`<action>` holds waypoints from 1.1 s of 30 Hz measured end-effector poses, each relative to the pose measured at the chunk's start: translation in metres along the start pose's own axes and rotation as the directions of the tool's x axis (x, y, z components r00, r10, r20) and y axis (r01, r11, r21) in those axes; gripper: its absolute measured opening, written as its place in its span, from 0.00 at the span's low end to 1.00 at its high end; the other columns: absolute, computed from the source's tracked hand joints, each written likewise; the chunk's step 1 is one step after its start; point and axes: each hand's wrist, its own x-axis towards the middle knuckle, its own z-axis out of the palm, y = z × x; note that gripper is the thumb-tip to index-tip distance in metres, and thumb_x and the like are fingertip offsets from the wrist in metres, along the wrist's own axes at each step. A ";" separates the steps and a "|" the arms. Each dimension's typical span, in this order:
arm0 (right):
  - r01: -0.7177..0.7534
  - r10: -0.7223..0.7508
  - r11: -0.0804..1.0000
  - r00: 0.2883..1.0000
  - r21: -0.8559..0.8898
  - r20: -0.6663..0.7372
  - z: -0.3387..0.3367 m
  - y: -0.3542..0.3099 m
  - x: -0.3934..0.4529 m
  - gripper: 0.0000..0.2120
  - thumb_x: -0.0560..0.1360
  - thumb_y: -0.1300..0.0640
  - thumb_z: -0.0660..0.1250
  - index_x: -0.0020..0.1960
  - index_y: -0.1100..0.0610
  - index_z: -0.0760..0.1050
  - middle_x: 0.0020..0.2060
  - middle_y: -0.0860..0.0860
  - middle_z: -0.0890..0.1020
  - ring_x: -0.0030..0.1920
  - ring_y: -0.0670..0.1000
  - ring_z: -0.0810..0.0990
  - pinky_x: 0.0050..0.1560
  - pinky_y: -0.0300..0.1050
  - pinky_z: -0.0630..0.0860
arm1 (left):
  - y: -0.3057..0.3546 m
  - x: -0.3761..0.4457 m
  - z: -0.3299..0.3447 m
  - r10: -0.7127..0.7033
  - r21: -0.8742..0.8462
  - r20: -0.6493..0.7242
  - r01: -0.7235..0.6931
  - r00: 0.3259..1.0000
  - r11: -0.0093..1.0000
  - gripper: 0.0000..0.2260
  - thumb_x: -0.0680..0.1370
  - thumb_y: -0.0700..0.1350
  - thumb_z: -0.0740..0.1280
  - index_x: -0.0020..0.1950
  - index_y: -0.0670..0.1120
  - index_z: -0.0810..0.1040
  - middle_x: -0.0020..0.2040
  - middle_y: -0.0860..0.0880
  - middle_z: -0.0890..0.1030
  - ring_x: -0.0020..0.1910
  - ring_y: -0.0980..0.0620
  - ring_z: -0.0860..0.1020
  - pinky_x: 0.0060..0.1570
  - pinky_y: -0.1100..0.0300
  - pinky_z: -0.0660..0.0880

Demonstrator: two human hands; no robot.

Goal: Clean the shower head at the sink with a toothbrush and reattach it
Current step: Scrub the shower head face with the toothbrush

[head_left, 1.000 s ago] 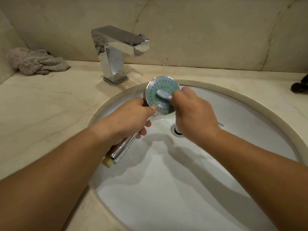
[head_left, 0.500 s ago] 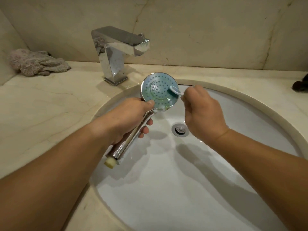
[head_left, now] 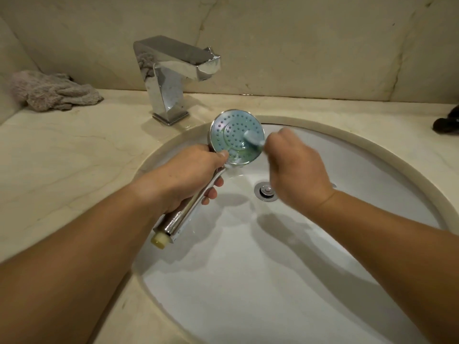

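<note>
Scrubbing is midway: left hand (head_left: 191, 175) fingers wrapped around the shower head (head_left: 237, 136) handle, right hand (head_left: 295, 170) fingers closed on the toothbrush (head_left: 252, 140) against its face; rinsing and reattaching remain

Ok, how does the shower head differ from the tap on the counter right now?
The shower head is held over the basin by its handle, tilted, in the left hand; the tap stands fixed and upright on the counter. The shower head's face is round and dotted with holes; the tap is boxy and angular. Both are shiny chrome.
</note>
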 end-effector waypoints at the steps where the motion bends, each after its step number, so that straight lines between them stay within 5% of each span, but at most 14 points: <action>1: 0.066 -0.066 0.998 0.997 -0.002 0.031 0.002 -0.002 -0.001 0.06 0.72 0.67 0.62 0.45 0.57 0.69 0.40 0.56 0.73 0.30 0.57 0.66 0.25 0.48 0.67 | 0.000 0.001 0.000 0.004 0.019 0.004 -0.004 1.000 1.000 0.12 0.86 0.49 0.60 0.61 0.43 0.77 0.43 0.42 0.79 0.32 0.49 0.76 0.30 0.56 0.73; 5: -0.152 0.154 0.988 0.987 0.032 -0.050 -0.001 0.006 0.007 0.03 0.75 0.64 0.59 0.44 0.58 0.69 0.39 0.54 0.71 0.33 0.60 0.69 0.30 0.55 0.71 | 0.000 0.001 0.002 0.015 0.006 -0.006 -0.015 1.000 1.000 0.11 0.86 0.49 0.60 0.61 0.44 0.76 0.44 0.41 0.78 0.32 0.48 0.75 0.31 0.55 0.73; 9: 0.016 -0.015 0.999 1.000 -0.029 0.027 0.000 -0.003 0.006 0.02 0.73 0.65 0.60 0.45 0.59 0.70 0.39 0.55 0.72 0.31 0.57 0.67 0.28 0.46 0.66 | -0.001 0.003 0.004 0.035 0.108 -0.006 -0.034 0.999 0.994 0.12 0.86 0.51 0.61 0.63 0.45 0.76 0.47 0.41 0.80 0.35 0.47 0.77 0.35 0.53 0.74; 12: -0.198 0.198 0.980 0.980 -0.002 -0.014 -0.003 0.001 0.015 0.04 0.75 0.64 0.59 0.44 0.56 0.67 0.40 0.53 0.70 0.33 0.60 0.69 0.30 0.49 0.64 | -0.001 0.004 0.005 0.055 0.139 -0.003 -0.054 0.998 0.989 0.12 0.85 0.52 0.61 0.63 0.46 0.75 0.48 0.41 0.81 0.35 0.48 0.78 0.35 0.53 0.75; 16: 0.063 -0.060 0.997 0.997 -0.048 0.058 0.001 -0.012 0.011 0.06 0.69 0.64 0.61 0.45 0.57 0.68 0.40 0.56 0.73 0.30 0.56 0.65 0.25 0.42 0.59 | -0.005 0.007 0.004 0.064 0.255 -0.011 -0.059 0.998 0.965 0.10 0.85 0.54 0.61 0.59 0.49 0.76 0.48 0.43 0.82 0.35 0.49 0.80 0.35 0.54 0.77; 19: -0.095 0.095 0.995 0.995 -0.025 0.012 -0.004 -0.009 0.020 0.05 0.70 0.63 0.60 0.45 0.56 0.67 0.40 0.55 0.71 0.30 0.57 0.63 0.26 0.41 0.51 | -0.005 0.007 0.006 0.088 0.272 -0.014 -0.081 0.996 0.959 0.10 0.84 0.54 0.62 0.57 0.49 0.76 0.47 0.43 0.83 0.34 0.49 0.80 0.35 0.54 0.77; 23: 0.125 -0.118 0.989 0.989 -0.081 0.094 0.001 -0.014 0.010 0.11 0.66 0.66 0.63 0.46 0.56 0.69 0.40 0.56 0.74 0.30 0.56 0.65 0.26 0.41 0.58 | -0.006 0.008 0.004 0.092 0.335 -0.010 -0.083 0.996 0.938 0.09 0.84 0.54 0.62 0.55 0.50 0.75 0.47 0.43 0.83 0.36 0.47 0.82 0.38 0.50 0.80; 26: -0.050 0.050 0.998 0.999 -0.044 0.002 -0.005 -0.007 0.018 0.07 0.68 0.63 0.61 0.44 0.56 0.67 0.39 0.56 0.73 0.30 0.55 0.62 0.28 0.43 0.56 | -0.007 0.009 0.005 0.106 0.311 -0.019 -0.095 0.994 0.946 0.08 0.84 0.54 0.62 0.54 0.51 0.75 0.47 0.43 0.83 0.34 0.48 0.82 0.35 0.53 0.78; 30: 0.161 -0.151 0.983 0.983 -0.088 0.106 -0.002 -0.010 0.008 0.08 0.66 0.66 0.63 0.45 0.59 0.72 0.40 0.57 0.74 0.31 0.59 0.70 0.25 0.45 0.63 | -0.008 0.009 0.006 0.092 0.358 -0.018 -0.080 0.996 0.930 0.08 0.83 0.55 0.62 0.55 0.51 0.75 0.48 0.45 0.83 0.37 0.47 0.83 0.40 0.49 0.81; 33: 0.021 -0.021 0.999 1.000 -0.043 0.010 -0.006 -0.004 0.015 0.06 0.68 0.65 0.61 0.44 0.59 0.71 0.40 0.57 0.74 0.30 0.61 0.70 0.25 0.47 0.64 | -0.007 0.009 0.005 0.108 0.322 -0.030 -0.093 0.994 0.942 0.09 0.84 0.54 0.62 0.57 0.50 0.75 0.49 0.45 0.82 0.37 0.47 0.83 0.37 0.52 0.80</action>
